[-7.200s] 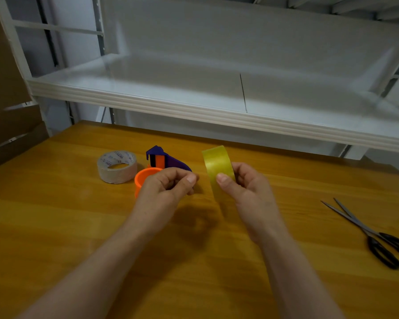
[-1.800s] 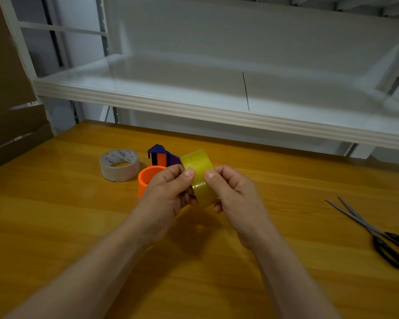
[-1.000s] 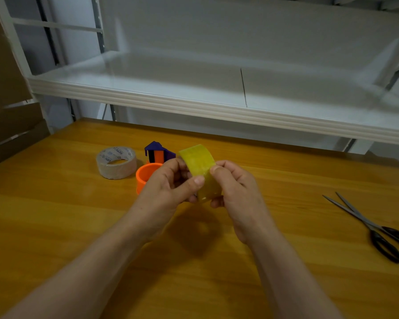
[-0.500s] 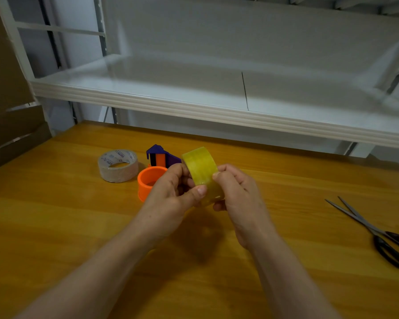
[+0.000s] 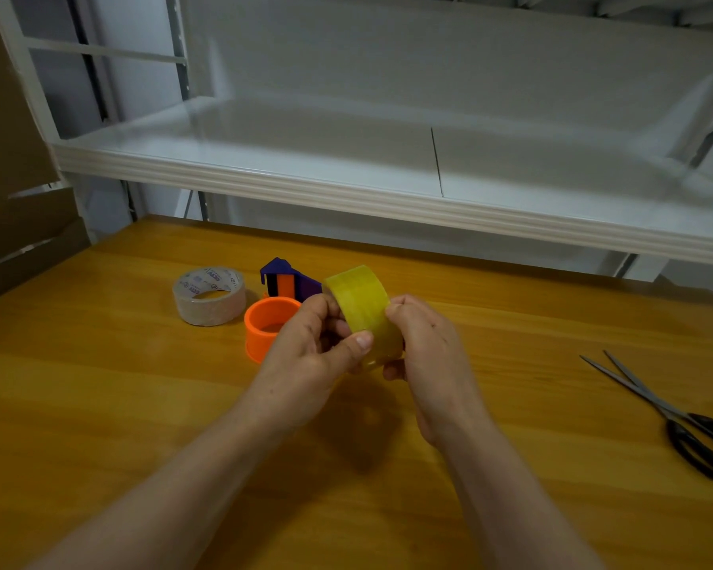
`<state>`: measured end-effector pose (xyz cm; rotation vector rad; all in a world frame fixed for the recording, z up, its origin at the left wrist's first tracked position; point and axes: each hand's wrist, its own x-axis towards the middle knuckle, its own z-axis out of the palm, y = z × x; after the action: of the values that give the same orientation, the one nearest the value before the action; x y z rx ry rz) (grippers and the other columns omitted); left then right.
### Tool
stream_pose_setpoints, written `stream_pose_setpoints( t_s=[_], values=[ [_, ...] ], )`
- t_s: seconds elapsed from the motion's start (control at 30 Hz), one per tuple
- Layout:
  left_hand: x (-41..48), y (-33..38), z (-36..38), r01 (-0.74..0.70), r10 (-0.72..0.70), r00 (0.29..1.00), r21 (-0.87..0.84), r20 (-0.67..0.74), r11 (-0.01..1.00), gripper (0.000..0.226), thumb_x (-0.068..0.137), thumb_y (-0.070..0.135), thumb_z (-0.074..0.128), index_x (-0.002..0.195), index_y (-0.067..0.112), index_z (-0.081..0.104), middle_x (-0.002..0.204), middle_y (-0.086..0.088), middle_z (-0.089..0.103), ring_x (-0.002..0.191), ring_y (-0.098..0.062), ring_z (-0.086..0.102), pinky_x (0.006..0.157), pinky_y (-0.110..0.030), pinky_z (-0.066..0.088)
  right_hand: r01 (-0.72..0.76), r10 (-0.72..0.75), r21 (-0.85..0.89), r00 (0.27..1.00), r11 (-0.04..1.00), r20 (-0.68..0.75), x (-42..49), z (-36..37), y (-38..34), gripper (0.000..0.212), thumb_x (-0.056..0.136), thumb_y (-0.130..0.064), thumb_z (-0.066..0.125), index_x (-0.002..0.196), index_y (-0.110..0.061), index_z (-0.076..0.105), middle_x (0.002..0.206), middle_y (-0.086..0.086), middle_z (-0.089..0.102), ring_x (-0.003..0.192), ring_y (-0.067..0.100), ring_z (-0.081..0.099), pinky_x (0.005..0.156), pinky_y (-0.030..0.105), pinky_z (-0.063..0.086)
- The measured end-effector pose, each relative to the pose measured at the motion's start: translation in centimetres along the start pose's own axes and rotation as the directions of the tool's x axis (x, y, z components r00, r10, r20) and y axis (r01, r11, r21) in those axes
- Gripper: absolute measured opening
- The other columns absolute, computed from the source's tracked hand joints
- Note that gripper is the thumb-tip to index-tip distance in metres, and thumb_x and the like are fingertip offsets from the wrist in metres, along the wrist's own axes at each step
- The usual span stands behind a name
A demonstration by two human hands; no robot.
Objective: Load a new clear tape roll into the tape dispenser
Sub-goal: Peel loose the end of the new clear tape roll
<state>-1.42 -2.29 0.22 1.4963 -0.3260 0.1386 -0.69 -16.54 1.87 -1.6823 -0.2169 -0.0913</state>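
A yellowish clear tape roll [image 5: 361, 300] is held on edge above the wooden table [image 5: 99, 397], between both hands. My left hand [image 5: 305, 359] grips its left side, with the thumb pressed on the roll's outer face. My right hand [image 5: 425, 355] holds its right side, forefinger on the outer face. Behind my left hand stands the tape dispenser: an orange round core [image 5: 268, 322] and a purple and orange body [image 5: 285, 281], partly hidden by my fingers.
A white, used tape roll [image 5: 208, 296] lies flat to the left of the dispenser. Black-handled scissors [image 5: 676, 417] lie at the table's right edge. A white shelf [image 5: 387, 195] overhangs the far side. Cardboard [image 5: 13, 199] leans at the left.
The roll has stayed between both hands. My left thumb has slid a little further across its outer face, and the roll has turned slightly since a second ago.
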Motion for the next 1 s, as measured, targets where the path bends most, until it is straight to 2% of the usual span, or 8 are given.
stream_pose_setpoints(
  t_s=[0.1, 0.2, 0.33, 0.5, 0.63, 0.77, 0.9, 1.0],
  values=[
    [0.0, 0.0, 0.0, 0.007, -0.007, 1.000, -0.020, -0.010, 1.000, 0.033, 0.083, 0.023, 0.066, 0.113, 0.010, 0.062, 0.083, -0.004, 0.061, 0.071, -0.010, 0.060, 0.065, -0.025, 0.052, 0.025, -0.025, -0.006, 1.000, 1.000, 0.005, 0.0, 0.0, 0.0, 0.028, 0.099, -0.030, 0.044, 0.088, -0.009, 0.060, 0.077, 0.013, 0.062, 0.075, 0.040, 0.060, 0.059, 0.037, 0.043],
    [0.2, 0.1, -0.1, 0.051, -0.056, 0.997, -0.114, -0.043, 0.992, 0.023, 0.083, 0.020, 0.070, 0.103, 0.010, 0.065, 0.074, 0.003, 0.064, 0.065, -0.008, 0.060, 0.061, -0.023, 0.051, 0.043, -0.042, -0.053, 0.999, 0.998, 0.017, -0.1, 0.3, 0.1, 0.031, 0.106, -0.032, 0.044, 0.090, -0.014, 0.064, 0.075, 0.006, 0.061, 0.067, 0.022, 0.055, 0.057, 0.031, 0.041],
    [0.4, 0.5, -0.2, 0.120, -0.142, 0.988, -0.266, -0.064, 0.956, 0.024, 0.074, 0.018, 0.066, 0.093, 0.004, 0.066, 0.071, -0.003, 0.066, 0.058, -0.010, 0.058, 0.053, -0.021, 0.049, 0.077, -0.071, -0.096, 0.996, 0.992, 0.059, -0.1, 0.7, 0.2, 0.033, 0.105, -0.044, 0.043, 0.098, -0.021, 0.066, 0.087, 0.011, 0.071, 0.072, 0.029, 0.065, 0.057, 0.045, 0.051],
    [0.7, 0.9, -1.0, 0.184, -0.235, 0.967, -0.371, -0.095, 0.910, 0.050, 0.073, 0.021, 0.068, 0.109, -0.013, 0.060, 0.080, -0.017, 0.054, 0.060, -0.015, 0.051, 0.048, -0.018, 0.047, 0.092, -0.072, -0.143, 0.987, 0.985, 0.143, -0.4, 0.4, -0.1, 0.023, 0.107, -0.037, 0.043, 0.108, -0.024, 0.063, 0.092, 0.007, 0.070, 0.069, 0.014, 0.063, 0.051, 0.023, 0.050],
    [0.8, 1.1, -1.0, 0.213, -0.286, 0.953, -0.452, -0.098, 0.866, 0.030, 0.075, 0.021, 0.067, 0.093, -0.002, 0.063, 0.059, -0.002, 0.055, 0.051, -0.007, 0.051, 0.048, -0.018, 0.046, 0.070, -0.046, -0.128, 0.982, 0.989, 0.185, -0.4, 0.5, 0.0, 0.024, 0.107, -0.032, 0.043, 0.122, -0.024, 0.060, 0.106, 0.006, 0.066, 0.084, 0.023, 0.069, 0.058, 0.024, 0.057],
    [0.6, 0.3, -0.5, 0.172, -0.195, 0.979, -0.255, -0.065, 0.951, 0.037, 0.079, 0.026, 0.072, 0.106, 0.002, 0.062, 0.081, -0.005, 0.061, 0.069, -0.015, 0.054, 0.061, -0.026, 0.048, 0.027, -0.021, -0.061, 0.995, 0.998, 0.102, -0.3, 0.6, 0.3, 0.020, 0.107, -0.031, 0.045, 0.113, -0.027, 0.063, 0.101, 0.007, 0.072, 0.089, 0.031, 0.069, 0.063, 0.032, 0.055],
    [0.1, -0.4, 0.0, 0.035, -0.011, 0.996, 0.275, -0.090, 0.961, 0.023, 0.090, 0.037, 0.065, 0.108, 0.024, 0.060, 0.103, 0.000, 0.063, 0.086, -0.013, 0.061, 0.074, -0.030, 0.050, -0.017, 0.017, -0.003, 0.998, 1.000, 0.060, -0.1, 0.4, 0.3, 0.021, 0.106, -0.032, 0.046, 0.110, -0.027, 0.066, 0.102, 0.002, 0.073, 0.080, 0.017, 0.067, 0.062, 0.030, 0.053],
    [0.0, -0.6, 0.0, 0.012, 0.024, 0.993, 0.315, -0.112, 0.949, 0.027, 0.087, 0.049, 0.054, 0.107, 0.032, 0.058, 0.108, -0.003, 0.060, 0.093, -0.019, 0.060, 0.079, -0.037, 0.053, -0.008, 0.006, 0.029, 0.997, 1.000, 0.079, -0.1, 0.3, 0.1, 0.022, 0.106, -0.029, 0.046, 0.116, -0.025, 0.066, 0.106, -0.001, 0.073, 0.081, 0.012, 0.066, 0.061, 0.027, 0.054]
  ],
)
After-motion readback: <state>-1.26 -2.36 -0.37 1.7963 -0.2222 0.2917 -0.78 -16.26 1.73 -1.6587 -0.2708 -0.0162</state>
